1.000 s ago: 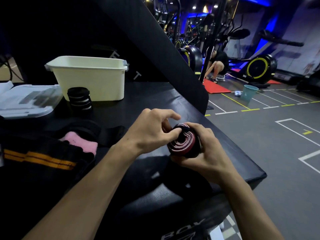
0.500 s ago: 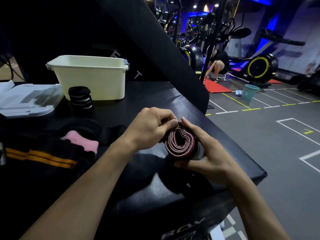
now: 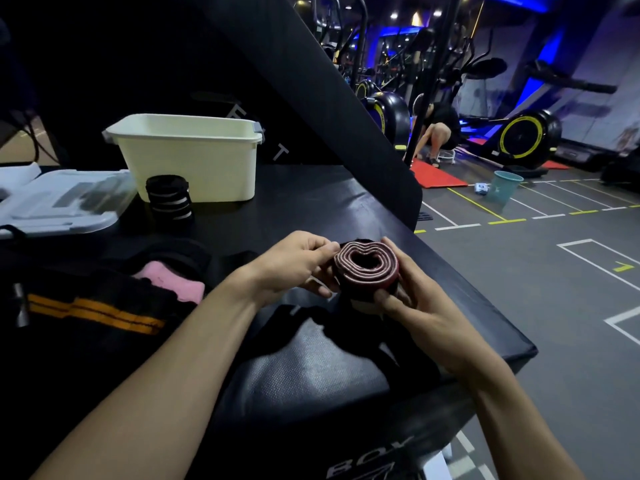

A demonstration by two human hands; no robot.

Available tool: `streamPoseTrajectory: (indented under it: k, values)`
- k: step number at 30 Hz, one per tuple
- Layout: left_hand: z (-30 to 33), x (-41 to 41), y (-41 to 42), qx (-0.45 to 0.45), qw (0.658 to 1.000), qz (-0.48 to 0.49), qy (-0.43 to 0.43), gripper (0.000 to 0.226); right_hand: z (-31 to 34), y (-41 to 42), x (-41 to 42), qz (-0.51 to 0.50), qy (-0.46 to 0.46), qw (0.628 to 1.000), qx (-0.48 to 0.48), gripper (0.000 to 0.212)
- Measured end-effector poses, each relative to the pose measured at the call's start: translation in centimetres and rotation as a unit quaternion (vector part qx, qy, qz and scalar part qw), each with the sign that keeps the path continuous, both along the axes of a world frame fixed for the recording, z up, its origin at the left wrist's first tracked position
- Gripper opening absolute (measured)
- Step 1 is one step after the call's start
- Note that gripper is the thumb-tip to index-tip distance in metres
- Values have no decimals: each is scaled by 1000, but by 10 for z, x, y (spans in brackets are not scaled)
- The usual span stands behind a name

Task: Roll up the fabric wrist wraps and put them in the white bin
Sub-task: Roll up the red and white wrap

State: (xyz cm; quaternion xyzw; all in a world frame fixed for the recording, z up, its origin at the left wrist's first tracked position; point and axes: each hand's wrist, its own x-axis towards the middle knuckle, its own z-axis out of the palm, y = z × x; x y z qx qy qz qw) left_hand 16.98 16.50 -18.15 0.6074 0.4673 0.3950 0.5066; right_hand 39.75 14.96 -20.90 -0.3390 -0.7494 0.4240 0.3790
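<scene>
A dark red wrist wrap with pale stripes [image 3: 365, 268] is coiled into a roll, its spiral end facing up. My left hand [image 3: 294, 265] pinches its left side with thumb and fingers. My right hand [image 3: 408, 299] cups it from the right and below. Both hands hold it just above the black padded box [image 3: 311, 375]. The white bin [image 3: 194, 154] stands at the back left of the box top. A rolled black wrap with white stripes [image 3: 169, 199] stands upright in front of the bin.
Loose wraps lie at the left: a black one with orange stripes [image 3: 93, 311] and a pink one [image 3: 169, 284]. A clear plastic lid [image 3: 59, 199] lies far left. A slanted black pad [image 3: 311, 81] rises behind. A person crouches on the gym floor [image 3: 436, 133].
The roll has turned in my hands so its spiral end now faces up more. My left fingers have shifted to its left edge, and my right hand sits lower under it.
</scene>
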Motion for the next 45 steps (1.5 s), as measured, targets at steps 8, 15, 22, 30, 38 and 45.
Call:
streamPoseTrajectory:
  k: [8,15,22,30,38,45]
  values:
    - [-5,23,-5,-16,994,36,-101,22,-6,5,-12,-128,5,991,41,51]
    - [-6,22,0,8,995,92,-29,22,-1,11,-13,-106,32,993,47,42]
    - [-8,11,5,-63,994,81,-21,20,-1,6,-22,-122,13,991,61,39]
    - [-10,2,6,-88,989,64,-99,13,0,2,-12,-196,115,973,-27,17]
    - [-8,8,1,-94,981,-16,-168,10,10,-3,-3,-232,186,946,-128,26]
    - [-9,20,-1,-87,987,14,-137,22,12,-1,-4,-208,193,948,-146,29]
